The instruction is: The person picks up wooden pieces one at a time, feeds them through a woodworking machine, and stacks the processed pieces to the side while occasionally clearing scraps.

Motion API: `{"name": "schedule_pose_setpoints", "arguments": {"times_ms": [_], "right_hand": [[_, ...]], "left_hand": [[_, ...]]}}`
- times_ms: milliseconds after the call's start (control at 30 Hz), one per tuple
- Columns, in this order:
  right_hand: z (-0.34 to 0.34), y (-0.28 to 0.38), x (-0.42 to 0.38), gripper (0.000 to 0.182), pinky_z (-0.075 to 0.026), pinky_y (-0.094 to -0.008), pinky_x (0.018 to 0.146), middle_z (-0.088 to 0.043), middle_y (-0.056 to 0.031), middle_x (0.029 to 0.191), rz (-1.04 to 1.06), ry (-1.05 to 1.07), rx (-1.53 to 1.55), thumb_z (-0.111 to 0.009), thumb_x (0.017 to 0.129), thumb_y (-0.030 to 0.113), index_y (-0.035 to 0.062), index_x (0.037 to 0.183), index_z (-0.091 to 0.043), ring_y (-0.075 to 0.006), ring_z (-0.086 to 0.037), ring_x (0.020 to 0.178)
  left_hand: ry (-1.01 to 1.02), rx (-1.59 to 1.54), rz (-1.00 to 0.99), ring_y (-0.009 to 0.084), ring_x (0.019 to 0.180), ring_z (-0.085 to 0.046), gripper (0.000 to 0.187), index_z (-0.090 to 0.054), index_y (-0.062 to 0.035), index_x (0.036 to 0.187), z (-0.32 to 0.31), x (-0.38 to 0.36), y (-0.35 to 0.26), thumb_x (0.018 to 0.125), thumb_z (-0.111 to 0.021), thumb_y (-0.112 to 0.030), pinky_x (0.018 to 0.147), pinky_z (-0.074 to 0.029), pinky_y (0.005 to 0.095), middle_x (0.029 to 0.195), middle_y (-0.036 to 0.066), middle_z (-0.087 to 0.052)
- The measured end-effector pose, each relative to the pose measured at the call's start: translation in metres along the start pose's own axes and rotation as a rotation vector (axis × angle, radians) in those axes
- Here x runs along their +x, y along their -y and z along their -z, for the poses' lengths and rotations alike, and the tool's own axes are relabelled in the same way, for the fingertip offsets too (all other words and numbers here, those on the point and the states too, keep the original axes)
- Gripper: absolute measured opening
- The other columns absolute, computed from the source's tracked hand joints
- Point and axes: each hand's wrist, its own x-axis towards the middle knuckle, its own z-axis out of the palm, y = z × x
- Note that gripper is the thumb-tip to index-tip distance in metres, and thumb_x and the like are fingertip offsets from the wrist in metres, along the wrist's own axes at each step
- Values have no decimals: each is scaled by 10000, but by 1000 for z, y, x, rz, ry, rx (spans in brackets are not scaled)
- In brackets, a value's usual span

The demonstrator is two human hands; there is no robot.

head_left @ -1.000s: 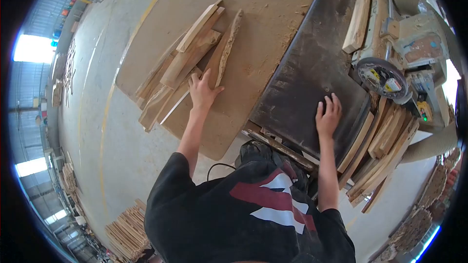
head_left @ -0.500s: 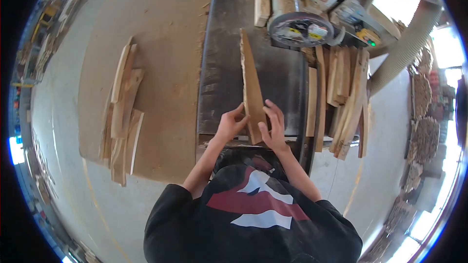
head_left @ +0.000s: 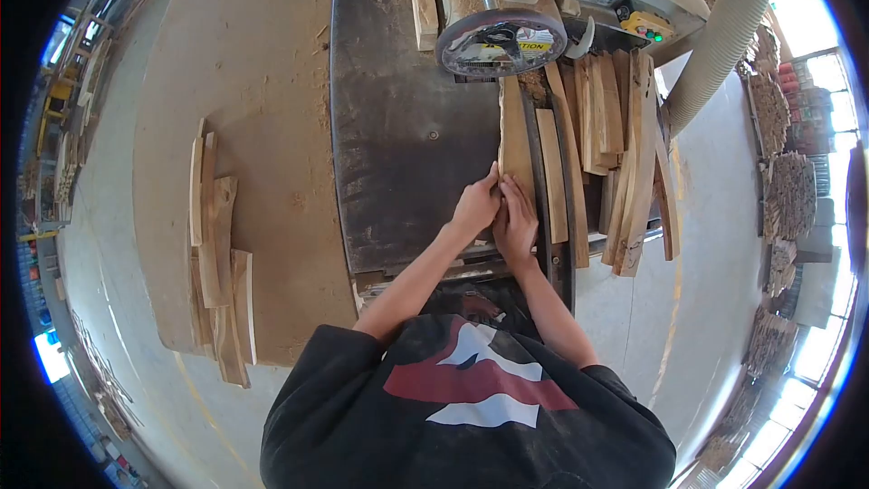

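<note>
A wooden board [head_left: 514, 131] with a rough pale left edge lies lengthwise on the dark machine table [head_left: 407, 163], close along the dark rail [head_left: 548, 181] on its right. Its far end passes under or behind the handwheel [head_left: 501, 41]. My left hand [head_left: 475, 208] is closed at the board's left edge, its fingertips pressed against it. Beside it, touching, my right hand [head_left: 516, 225] grips the near end from above, which it largely covers.
Right of the rail several wooden strips [head_left: 634, 163] are stacked. On the brown panel [head_left: 281, 163] to the left lies another pile of boards [head_left: 215, 254]. A ribbed hose [head_left: 724, 45] and a control box with lit buttons [head_left: 647, 27] are at the upper right.
The board has moved right and forward, from slanting on the open table to lying along the rail. Both hands moved with it and are now closer together. The camera view has shifted.
</note>
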Motion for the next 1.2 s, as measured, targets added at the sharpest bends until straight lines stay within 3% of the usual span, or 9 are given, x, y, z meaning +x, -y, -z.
{"name": "schedule_pose_setpoints", "arguments": {"times_ms": [367, 500, 733, 833, 933, 1000, 1100, 1133, 1200], "right_hand": [[-47, -32, 103, 299, -548, -467, 934, -685, -205, 1227, 182, -177, 144, -583, 986, 205, 1, 1203, -618, -396, -680, 1089], [-68, -42, 125, 251, -553, -446, 859, -732, -131, 1062, 113, -153, 6, -532, 1024, 233, 37, 1040, -689, -373, -694, 984], [-86, -50, 179, 267, -546, -435, 809, -732, -100, 967, 342, -190, -36, -529, 1040, 236, 45, 968, -702, -332, -690, 910], [-92, -44, 192, 273, -533, -451, 862, -712, -149, 1065, 129, -4, -154, -540, 1048, 243, 12, 1068, -684, -349, -670, 1017], [-87, -31, 169, 326, -479, -504, 1008, -544, -238, 1367, 431, -149, -139, -535, 1056, 194, -6, 1312, -567, -417, -534, 1273], [-75, -15, 138, 319, -465, -513, 1035, -521, -227, 1397, 380, -40, -25, -527, 1062, 197, -7, 1305, -563, -419, -517, 1293], [-62, 0, 82, 317, -459, -506, 1042, -505, -233, 1407, 339, 0, 107, -519, 1067, 195, -7, 1309, -554, -412, -511, 1298], [-56, 5, 63, 311, -462, -504, 1037, -506, -238, 1403, 276, 32, 130, -518, 1066, 187, -7, 1308, -550, -413, -516, 1288], [-47, 13, 34, 306, -465, -501, 1031, -507, -242, 1398, 202, 53, 156, -516, 1066, 179, -7, 1308, -547, -414, -522, 1278]], "left_hand": [[-172, 94, -34, 423, 934, -704, 363, -665, -12, 1274, 48, 116, -21, 961, -625, -191, 752, -560, 444, 969, 295, -683], [-265, -234, -410, 339, 885, -749, 278, -692, 17, 1182, 59, 98, 7, 945, -630, -114, 763, -575, 410, 977, 250, -722], [-345, -31, -518, 368, 798, -707, 178, -722, 11, 1066, 90, -12, 27, 922, -684, -86, 713, -567, 427, 937, 189, -732], [-318, -5, -552, 360, 801, -704, 185, -722, 4, 1071, 118, -45, 40, 920, -695, -98, 708, -570, 420, 943, 169, -733], [-612, 267, -392, 339, 879, -688, 180, -736, -62, 1037, 179, -87, 55, 866, -723, -117, 744, -552, 441, 978, 140, -722], [-904, 589, -342, 345, 1001, -649, 211, -734, -115, 1027, 244, -116, 74, 817, -725, -120, 847, -502, 482, 1044, 114, -719], [-1518, 850, 112, 348, 1137, -549, 455, -654, -119, 1229, 334, -184, 89, 782, -733, -142, 962, -391, 538, 1189, 116, -639], [-1614, 1060, 417, 348, 1189, -536, 578, -609, -128, 1340, 352, -206, 104, 780, -748, -158, 1001, -393, 540, 1255, 118, -623], [-1406, 1031, 599, 338, 1161, -571, 532, -647, -112, 1312, 384, -252, 141, 794, -759, -165, 1003, -430, 501, 1211, 127, -653]]}}
